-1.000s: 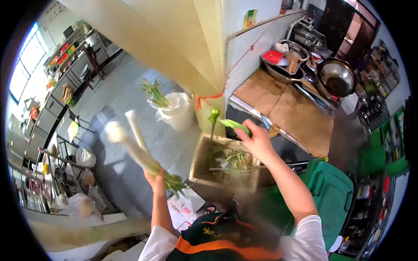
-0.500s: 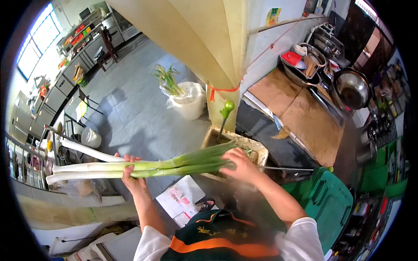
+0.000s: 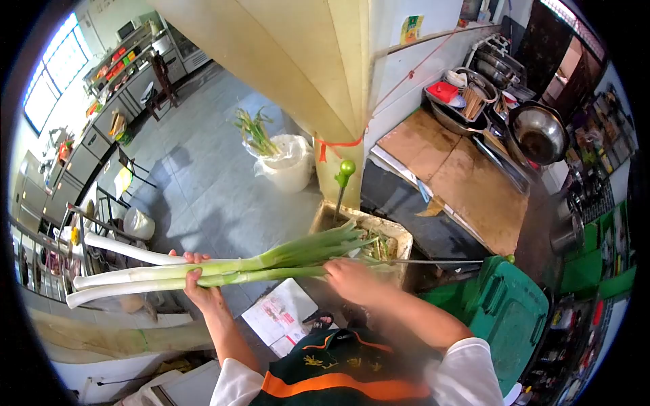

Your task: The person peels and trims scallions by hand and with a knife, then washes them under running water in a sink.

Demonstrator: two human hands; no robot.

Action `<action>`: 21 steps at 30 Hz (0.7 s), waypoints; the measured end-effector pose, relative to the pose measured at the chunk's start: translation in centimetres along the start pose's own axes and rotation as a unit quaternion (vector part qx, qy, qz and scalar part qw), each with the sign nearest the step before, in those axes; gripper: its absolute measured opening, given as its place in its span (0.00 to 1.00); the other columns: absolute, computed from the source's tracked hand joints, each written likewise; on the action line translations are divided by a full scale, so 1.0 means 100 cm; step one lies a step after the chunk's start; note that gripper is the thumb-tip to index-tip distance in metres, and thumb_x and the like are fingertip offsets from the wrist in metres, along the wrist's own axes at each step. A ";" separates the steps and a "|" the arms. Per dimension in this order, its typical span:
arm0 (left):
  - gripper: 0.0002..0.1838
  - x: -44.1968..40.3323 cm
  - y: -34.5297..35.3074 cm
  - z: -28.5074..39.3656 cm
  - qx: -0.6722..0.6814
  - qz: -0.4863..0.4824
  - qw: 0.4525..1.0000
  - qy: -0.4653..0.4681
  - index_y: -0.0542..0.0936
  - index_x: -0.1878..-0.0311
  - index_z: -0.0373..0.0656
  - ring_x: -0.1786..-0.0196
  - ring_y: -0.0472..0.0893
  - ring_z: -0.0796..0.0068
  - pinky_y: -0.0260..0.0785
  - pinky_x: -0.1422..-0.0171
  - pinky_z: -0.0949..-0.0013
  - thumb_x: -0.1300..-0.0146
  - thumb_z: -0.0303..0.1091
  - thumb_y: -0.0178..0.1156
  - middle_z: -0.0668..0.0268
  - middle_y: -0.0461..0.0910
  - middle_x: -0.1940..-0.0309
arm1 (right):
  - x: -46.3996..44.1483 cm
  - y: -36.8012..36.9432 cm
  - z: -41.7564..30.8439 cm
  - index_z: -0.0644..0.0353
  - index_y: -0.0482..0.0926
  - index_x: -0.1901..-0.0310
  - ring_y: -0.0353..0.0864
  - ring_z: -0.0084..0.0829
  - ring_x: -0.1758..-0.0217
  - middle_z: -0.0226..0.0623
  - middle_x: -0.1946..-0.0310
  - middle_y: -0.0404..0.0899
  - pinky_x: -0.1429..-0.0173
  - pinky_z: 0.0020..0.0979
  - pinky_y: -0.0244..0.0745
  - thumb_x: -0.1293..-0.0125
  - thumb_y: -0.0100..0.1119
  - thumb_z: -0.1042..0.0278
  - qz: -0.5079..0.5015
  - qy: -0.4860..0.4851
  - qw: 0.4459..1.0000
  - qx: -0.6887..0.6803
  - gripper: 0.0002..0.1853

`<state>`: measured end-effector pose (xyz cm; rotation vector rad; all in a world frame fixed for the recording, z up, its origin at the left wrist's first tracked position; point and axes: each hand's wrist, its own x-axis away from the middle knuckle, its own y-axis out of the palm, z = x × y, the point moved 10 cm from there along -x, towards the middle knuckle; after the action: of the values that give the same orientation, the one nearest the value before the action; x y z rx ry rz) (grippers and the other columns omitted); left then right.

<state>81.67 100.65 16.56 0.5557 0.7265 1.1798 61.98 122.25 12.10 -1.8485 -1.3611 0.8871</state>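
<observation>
My left hand [image 3: 202, 292] is wrapped round three long leeks [image 3: 135, 277], held level across my front. Their white root ends point left and their green leaves [image 3: 308, 245] fan out to the right. Near the leaf end, my right hand [image 3: 357, 281] is closed round the green top of the nearest leek. The other leaves spread loose just beyond it. Below and behind the leaves stands a dirty pale tub [image 3: 404, 245] with leafy scraps in it. Part of the tub is hidden by the leeks and my right arm.
A white bucket [image 3: 290, 172] lined with plastic holds more green stalks. A rod with a green knob [image 3: 347, 168] rises by the tub. Rightward are a green bin lid [image 3: 509, 318], a cardboard sheet [image 3: 484, 193] and a wok [image 3: 538, 139]. A printed carton [image 3: 279, 312] lies below the leeks.
My right hand has moved slightly left and down and closed round the nearest leek's leaves, which now separate from the others. The left hand keeps its hold. The view has shifted slightly.
</observation>
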 end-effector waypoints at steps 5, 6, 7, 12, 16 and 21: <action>0.35 0.003 0.011 0.002 -0.024 0.013 1.000 -0.003 0.57 0.46 0.45 0.66 0.67 0.73 0.62 0.53 0.65 0.66 0.20 0.49 0.65 0.65 0.68 | -0.009 0.006 0.017 0.62 0.69 0.69 0.74 0.45 0.73 0.41 0.78 0.74 0.68 0.42 0.68 0.46 0.48 0.67 -0.015 0.098 0.993 -0.057 0.08; 0.35 0.006 0.013 0.001 -0.023 0.013 1.000 -0.003 0.57 0.46 0.45 0.66 0.67 0.73 0.62 0.53 0.65 0.66 0.20 0.49 0.65 0.65 0.68 | -0.013 0.009 0.019 0.62 0.69 0.69 0.74 0.45 0.73 0.41 0.78 0.74 0.68 0.42 0.68 0.46 0.48 0.67 -0.014 0.098 0.994 -0.056 0.08; 0.35 0.008 0.015 -0.001 -0.017 0.012 1.000 -0.001 0.57 0.46 0.45 0.67 0.67 0.73 0.62 0.53 0.66 0.66 0.20 0.49 0.65 0.65 0.68 | -0.016 0.009 0.032 0.61 0.69 0.72 0.73 0.45 0.76 0.41 0.80 0.73 0.71 0.41 0.68 0.47 0.49 0.66 0.021 0.140 0.990 -0.025 0.07; 0.36 -0.002 -0.009 0.055 -0.009 0.030 0.997 0.073 0.57 0.46 0.46 0.68 0.67 0.74 0.62 0.54 0.67 0.66 0.20 0.51 0.65 0.65 0.69 | 0.104 -0.025 0.159 0.55 0.65 0.80 0.63 0.25 0.78 0.30 0.82 0.63 0.73 0.30 0.62 0.40 0.38 0.63 0.367 0.600 0.468 -0.535 0.13; 0.37 -0.012 -0.030 0.103 0.048 0.064 0.989 0.122 0.55 0.45 0.46 0.68 0.66 0.72 0.62 0.53 0.65 0.65 0.16 0.51 0.65 0.62 0.70 | 0.150 -0.040 0.271 0.59 0.72 0.65 0.67 0.22 0.79 0.32 0.77 0.69 0.75 0.25 0.65 0.40 0.42 0.54 0.346 0.473 0.700 -0.408 0.16; 0.35 -0.013 -0.014 0.093 0.109 -0.009 0.990 0.089 0.58 0.46 0.45 0.66 0.66 0.71 0.62 0.52 0.63 0.65 0.14 0.48 0.63 0.62 0.67 | 0.049 -0.117 0.169 0.59 0.64 0.46 0.59 0.39 0.41 0.45 0.48 0.64 0.38 0.37 0.52 0.39 0.44 0.60 0.340 0.246 0.907 -0.032 0.20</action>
<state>89.31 98.87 21.90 0.6293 1.0194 1.1502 43.10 131.72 11.94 -2.4351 -0.4282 0.6140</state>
